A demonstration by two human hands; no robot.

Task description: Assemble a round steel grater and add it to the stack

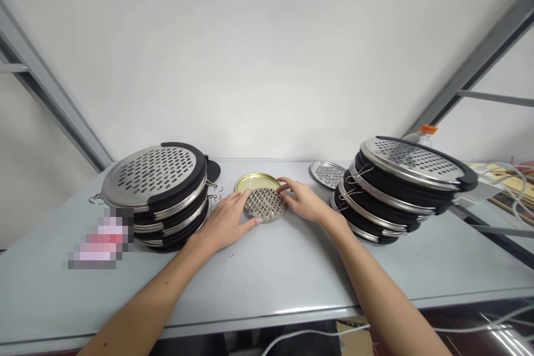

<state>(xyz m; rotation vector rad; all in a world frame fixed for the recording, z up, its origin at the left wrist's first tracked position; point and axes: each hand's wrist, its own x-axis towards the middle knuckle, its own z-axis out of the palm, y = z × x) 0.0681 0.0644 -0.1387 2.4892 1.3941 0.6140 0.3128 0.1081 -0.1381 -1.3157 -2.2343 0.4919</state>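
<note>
Disc of perforated silver metal sits between the left hand and right hand, fingers of both loosely spread at its rim, mid-table; behind is a round gold-coloured metal plate.

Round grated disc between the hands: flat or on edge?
Roughly flat: the disc shows its patterned face as a wide oval, much like the gold lid behind it. Can't tell if it fully touches the table.
</note>
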